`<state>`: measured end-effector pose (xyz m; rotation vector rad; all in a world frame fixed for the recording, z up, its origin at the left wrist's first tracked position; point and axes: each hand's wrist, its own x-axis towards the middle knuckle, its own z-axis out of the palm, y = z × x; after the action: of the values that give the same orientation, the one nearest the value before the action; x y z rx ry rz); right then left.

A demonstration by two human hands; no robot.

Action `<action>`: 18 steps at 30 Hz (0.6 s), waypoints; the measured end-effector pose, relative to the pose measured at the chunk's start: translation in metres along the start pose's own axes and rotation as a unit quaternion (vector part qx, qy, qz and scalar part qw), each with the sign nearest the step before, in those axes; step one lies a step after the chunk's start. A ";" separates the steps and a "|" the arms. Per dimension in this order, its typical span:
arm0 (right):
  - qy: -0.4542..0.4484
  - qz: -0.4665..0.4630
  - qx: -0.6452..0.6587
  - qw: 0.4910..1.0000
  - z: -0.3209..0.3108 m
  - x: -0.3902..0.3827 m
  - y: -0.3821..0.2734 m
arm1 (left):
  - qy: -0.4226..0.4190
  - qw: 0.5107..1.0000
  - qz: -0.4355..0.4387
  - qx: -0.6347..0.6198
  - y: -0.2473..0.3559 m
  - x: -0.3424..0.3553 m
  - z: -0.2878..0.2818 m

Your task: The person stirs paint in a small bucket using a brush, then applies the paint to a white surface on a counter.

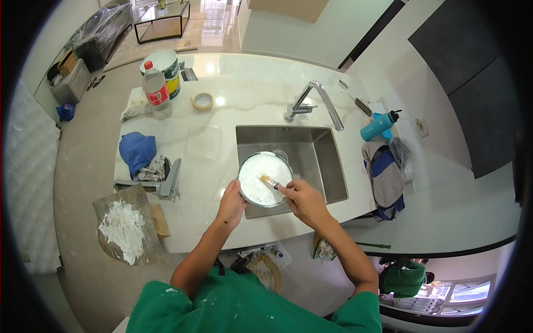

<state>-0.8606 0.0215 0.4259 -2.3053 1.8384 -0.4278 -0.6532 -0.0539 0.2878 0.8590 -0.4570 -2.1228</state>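
Observation:
A round tub [242,173] of white paint-like material is held over the left part of the steel sink [327,166]. My left hand [231,205] grips the tub's left side, its fingers partly hidden beneath. My right hand [305,202] is closed on the handle of a small paintbrush [270,182]. The brush points left, and its pale bristles touch the white material inside the tub. Behind the sink stands a chrome faucet [302,108], its spout bent over to the right.
On the counter's left are a clear bottle [155,95], a paint bucket [171,67], a tape roll [202,101] and blue cloth [137,151]. A teal flask [376,127] and a bag [385,180] lie right. White powder [123,230] covers a sheet at lower left.

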 end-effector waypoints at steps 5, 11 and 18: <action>0.086 0.147 0.307 0.936 0.012 0.015 0.086 | 0.017 0.998 0.047 -0.031 0.018 0.000 -0.028; 0.222 0.342 0.309 0.859 0.072 0.105 0.272 | 0.031 0.995 0.080 -0.044 0.050 -0.014 -0.053; 0.327 0.345 0.351 0.807 0.116 0.209 0.388 | 0.064 0.992 0.094 -0.047 0.081 -0.047 -0.063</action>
<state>-1.1399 -0.2767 0.2245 -0.9450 2.0810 -1.5657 -0.5435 -0.0701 0.3087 0.8574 -0.3535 -1.8897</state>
